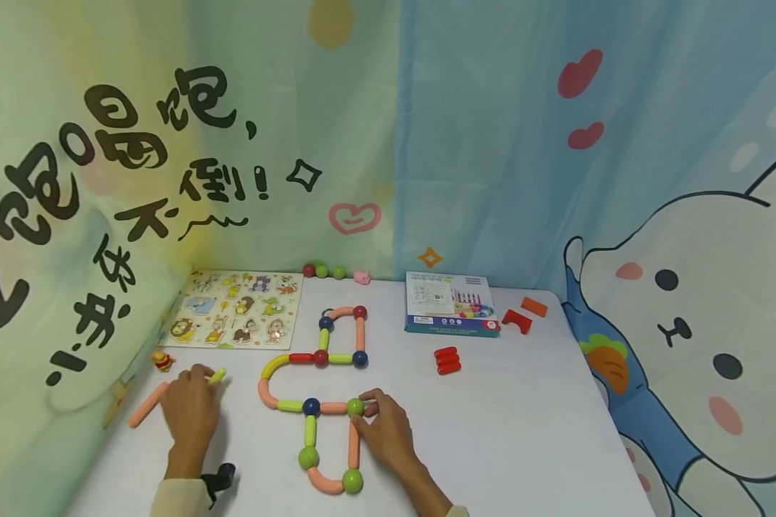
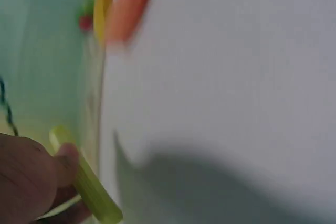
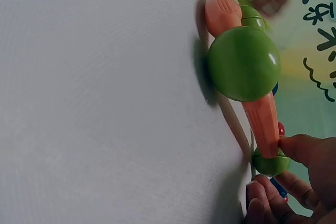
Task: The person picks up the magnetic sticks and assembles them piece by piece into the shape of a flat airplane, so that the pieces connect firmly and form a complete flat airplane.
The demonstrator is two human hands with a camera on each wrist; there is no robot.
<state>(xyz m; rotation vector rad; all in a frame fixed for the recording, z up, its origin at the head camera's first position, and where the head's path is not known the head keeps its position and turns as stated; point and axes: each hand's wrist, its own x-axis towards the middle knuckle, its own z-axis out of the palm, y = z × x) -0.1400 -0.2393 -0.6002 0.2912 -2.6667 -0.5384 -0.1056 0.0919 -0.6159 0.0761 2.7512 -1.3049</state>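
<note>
My left hand (image 1: 192, 406) pinches a yellow-green stick (image 2: 94, 192) between thumb and fingers, raised over the table's left side. An orange stick (image 1: 147, 406) lies just left of that hand. With my right hand (image 1: 388, 431) I grip a green ball (image 1: 355, 406) at a corner of the lower loop, thumb by the joint where an orange stick (image 3: 261, 121) meets it. This loop of sticks joins a blue ball (image 1: 311, 406) and two more green balls, one of them (image 3: 244, 64) large in the right wrist view. A curved yellow piece (image 1: 274, 366) leads towards the upper loop.
An animal picture board (image 1: 233, 309) lies at the back left, a small bear figure (image 1: 162, 360) near it. Further right are a toy box (image 1: 449, 305), red pieces (image 1: 447, 360), a red arch (image 1: 516, 321) and an orange block (image 1: 534, 306). Balls (image 1: 322, 271) line the back edge.
</note>
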